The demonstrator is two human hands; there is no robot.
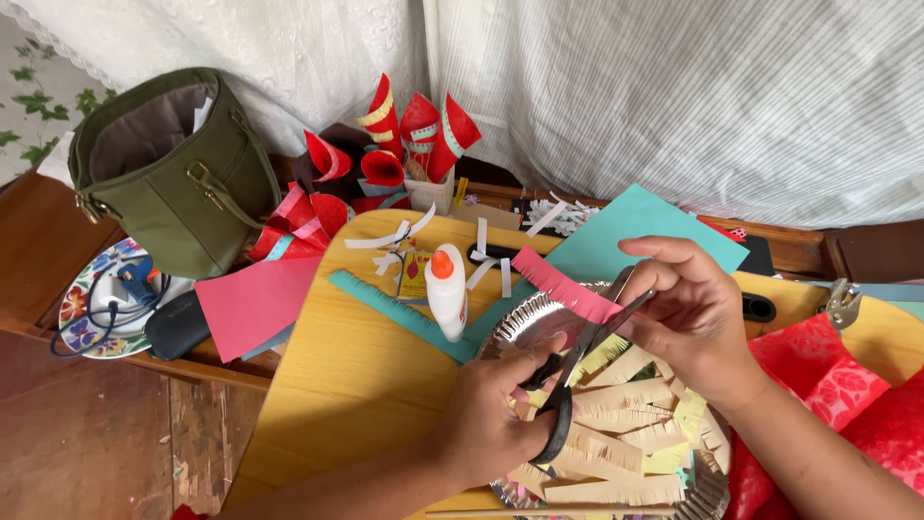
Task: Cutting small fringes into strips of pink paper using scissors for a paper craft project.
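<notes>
Pink paper strip (566, 285) pinched in right hand (688, 313), scissors (577, 366) cutting it.

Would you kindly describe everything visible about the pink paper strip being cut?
The pink paper strip is a narrow band of thin craft paper, fringed along its upper edge. It slants from upper left down to the right above a silver foil plate. The right hand pinches its lower end, while the black-handled scissors in the left hand reach up to it, blades at its lower edge.

White glue bottle (447, 291), orange cap, upright on yellow table (337, 385).
</notes>
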